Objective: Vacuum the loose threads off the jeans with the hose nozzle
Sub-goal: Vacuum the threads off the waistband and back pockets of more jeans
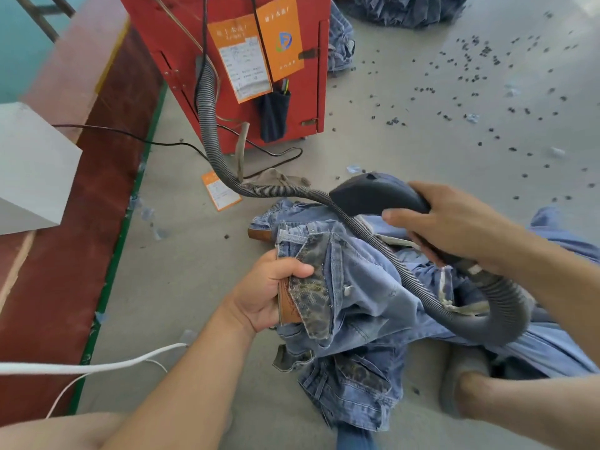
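Observation:
Light blue jeans [367,297] lie crumpled on the grey floor in front of me. My left hand [269,290] grips their waistband by the brown leather patch, with the inside lining turned up. My right hand [454,228] holds the dark grey vacuum nozzle [373,194] by its handle, just above the far part of the jeans. A ribbed grey hose [211,131] runs from the nozzle handle, loops over the jeans and climbs to the red vacuum cabinet [233,37].
The red cabinet stands ahead with orange tags [279,37] hanging on it. A black cable [130,136] and a white cord [97,367] cross the floor. Dark scraps [470,76] litter the floor at the right. More jeans [402,8] lie at the back. A red platform [81,190] runs along the left.

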The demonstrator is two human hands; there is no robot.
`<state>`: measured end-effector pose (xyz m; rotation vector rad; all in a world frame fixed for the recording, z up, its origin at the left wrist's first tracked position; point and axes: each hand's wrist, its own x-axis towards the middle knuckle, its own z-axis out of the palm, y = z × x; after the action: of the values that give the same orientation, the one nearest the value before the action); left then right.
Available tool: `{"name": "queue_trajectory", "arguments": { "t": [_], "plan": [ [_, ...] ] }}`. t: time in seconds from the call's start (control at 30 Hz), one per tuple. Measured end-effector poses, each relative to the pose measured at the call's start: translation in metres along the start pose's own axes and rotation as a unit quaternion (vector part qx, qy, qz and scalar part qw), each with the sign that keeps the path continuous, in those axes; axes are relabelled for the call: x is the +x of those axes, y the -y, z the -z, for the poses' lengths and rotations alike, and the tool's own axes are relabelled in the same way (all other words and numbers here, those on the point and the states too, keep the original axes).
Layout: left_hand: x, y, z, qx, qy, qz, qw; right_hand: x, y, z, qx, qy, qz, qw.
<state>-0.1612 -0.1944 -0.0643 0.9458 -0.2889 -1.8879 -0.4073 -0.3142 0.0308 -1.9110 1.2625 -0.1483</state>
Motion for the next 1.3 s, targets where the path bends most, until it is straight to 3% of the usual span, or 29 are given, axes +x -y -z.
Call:
{"name": "queue_trajectory", "arguments": {
  "t": [0.07, 0.23, 0.37, 0.53, 0.63, 0.77, 1.0, 1.17, 1.3],
  "plan": [
    [0.0, -0.002, 0.0, -0.011, 0.005, -0.005, 1.0, -0.003, -0.003, 0.015, 0.05, 0.004, -0.008, 0.999],
    [0.005, 0.001, 0.0, 0.003, -0.014, -0.004, 1.0, -0.016, 0.001, 0.011, 0.044, 0.13, -0.014, 0.991],
    [0.006, 0.002, 0.0, 0.079, -0.019, -0.012, 0.997, 0.007, 0.0, 0.003, 0.07, 0.041, -0.024, 0.996],
    [0.007, -0.003, 0.0, 0.137, -0.016, -0.015, 0.99, -0.009, 0.004, 0.023, 0.065, 0.128, -0.023, 0.989],
    [0.009, 0.001, 0.0, 0.148, -0.021, -0.002, 0.989, 0.001, 0.008, 0.007, 0.035, 0.104, -0.033, 0.993],
    [0.008, -0.004, 0.006, 0.099, -0.039, 0.008, 0.994, 0.005, 0.005, 0.009, 0.031, 0.007, -0.003, 0.999],
    [0.014, -0.004, 0.013, -0.026, -0.074, 0.024, 0.997, -0.032, 0.007, 0.005, -0.101, 0.138, 0.063, 0.983],
    [0.016, 0.0, 0.012, -0.053, -0.041, 0.021, 0.998, -0.008, 0.007, -0.016, -0.094, 0.007, 0.055, 0.994],
    [0.019, -0.003, 0.011, -0.07, -0.05, 0.006, 0.996, -0.029, 0.002, 0.008, -0.083, 0.114, 0.087, 0.986]
  ]
}}
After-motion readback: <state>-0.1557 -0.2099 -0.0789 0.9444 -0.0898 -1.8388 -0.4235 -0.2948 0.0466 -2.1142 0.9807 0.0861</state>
